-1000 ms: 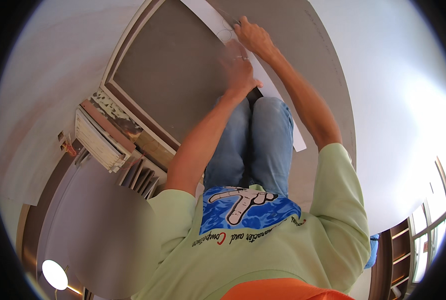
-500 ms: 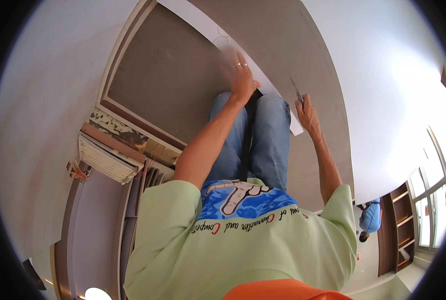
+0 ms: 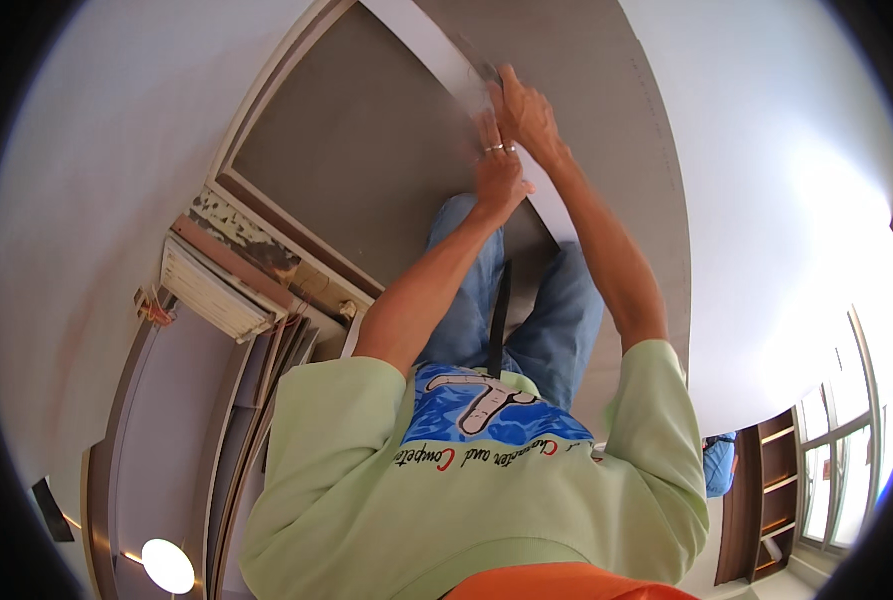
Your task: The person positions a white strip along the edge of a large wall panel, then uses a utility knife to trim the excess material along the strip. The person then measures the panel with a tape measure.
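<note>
A long white strip [image 3: 432, 52] runs slantwise along the edge of a grey-brown board [image 3: 606, 130]. My left hand [image 3: 501, 172], with a ring on one finger, lies on the strip with its fingers stretched out and somewhat blurred. Just beyond it, my right hand [image 3: 529, 117] is closed round a thin, knife-like tool [image 3: 489, 73], which is mostly hidden behind the fingers. Its tip is close to the strip's far-side edge; whether it touches cannot be made out. My two hands are nearly touching.
Left of the strip is a grey panel [image 3: 336, 140] inside a pale frame [image 3: 234, 150]. A stack of white slats [image 3: 211, 290] and loose wires [image 3: 153, 305] sit at the left. A person in blue [image 3: 718, 465] is partly visible by brown shelves [image 3: 778, 490] at lower right.
My right hand has swung up and left with the knife-like tool, from beside the strip to beside my left hand. My left hand has shifted slightly right and nearer. My knees have parted.
</note>
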Demonstrator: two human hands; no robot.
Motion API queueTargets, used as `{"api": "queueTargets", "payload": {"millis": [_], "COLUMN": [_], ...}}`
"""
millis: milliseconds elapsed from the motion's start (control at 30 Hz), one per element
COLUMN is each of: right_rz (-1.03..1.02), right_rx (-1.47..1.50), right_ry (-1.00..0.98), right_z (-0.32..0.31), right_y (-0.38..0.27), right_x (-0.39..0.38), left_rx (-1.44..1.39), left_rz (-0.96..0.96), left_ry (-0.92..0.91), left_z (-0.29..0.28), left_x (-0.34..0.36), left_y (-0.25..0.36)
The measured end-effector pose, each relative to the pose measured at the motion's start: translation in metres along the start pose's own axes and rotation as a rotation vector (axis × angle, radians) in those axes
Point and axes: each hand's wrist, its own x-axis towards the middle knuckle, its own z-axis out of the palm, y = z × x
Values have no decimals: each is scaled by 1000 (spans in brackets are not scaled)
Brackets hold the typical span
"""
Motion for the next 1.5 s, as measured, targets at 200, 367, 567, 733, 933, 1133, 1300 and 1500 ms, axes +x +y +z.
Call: {"api": "queueTargets", "payload": {"millis": [200, 367, 567, 733, 933, 1133, 1300, 1500], "right_rz": [-12, 262, 216, -41, -2, 254, 146, -99], "right_rx": [-87, -127, -128, -53, -95, -201, -151, -99], "right_ry": [-37, -207, -113, 45, -73, -268, -125, 48], "right_z": [10, -2, -26, -8, -7, -24, -32, 1], "right_y": [-2, 115, 92, 14, -3, 130, 75, -1], "right_x": [9, -171, -168, -9, 6, -204, -141, 25], "left_rx": [-8, 1, -45, 21, 46, -67, -102, 55], "left_rz": [-7, -23, -74, -27, -24, -89, -64, -33], "left_ry": [-1, 26, -28, -20, -28, -2, 22, -19], "left_z": [4, 7, 5, 4, 9, 9, 10, 3], "left_x": [3, 6, 5, 11, 6, 3, 3, 8], "left_y": [2, 4, 6, 5, 3, 6, 3, 8]}}
